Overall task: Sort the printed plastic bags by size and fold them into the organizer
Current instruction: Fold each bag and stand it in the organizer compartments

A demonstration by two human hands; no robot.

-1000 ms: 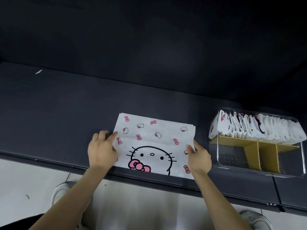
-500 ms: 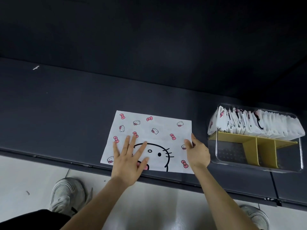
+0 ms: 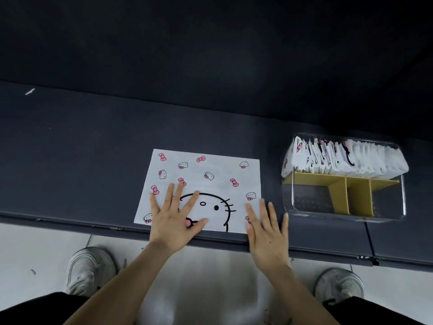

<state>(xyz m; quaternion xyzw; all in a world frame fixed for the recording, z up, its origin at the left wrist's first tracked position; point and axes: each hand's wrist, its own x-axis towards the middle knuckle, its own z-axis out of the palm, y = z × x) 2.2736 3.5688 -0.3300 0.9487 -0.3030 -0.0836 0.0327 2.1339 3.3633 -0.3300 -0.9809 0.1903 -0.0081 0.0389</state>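
Both hands have slid inward: left hand (image 3: pixel 177 221) lies splayed on the white cartoon-printed plastic bag (image 3: pixel 201 184) at the dark counter's (image 3: pixel 82 148) near edge; right hand (image 3: pixel 267 228), open, grips nothing. Thin, limp, probably slippery; pinch a corner.

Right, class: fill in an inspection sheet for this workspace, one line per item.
Surface: dark counter, small white mark at far left.
Job's things: printed bag lying flat at the near edge; clear organizer to its right, back row full of folded bags, yellow dividers in front.
Clutter: nothing seen.
Grips: left hand flat on the bag; right hand open at its right corner.
Cables: nothing seen.
Surroundings: pale floor, two grey shoes.
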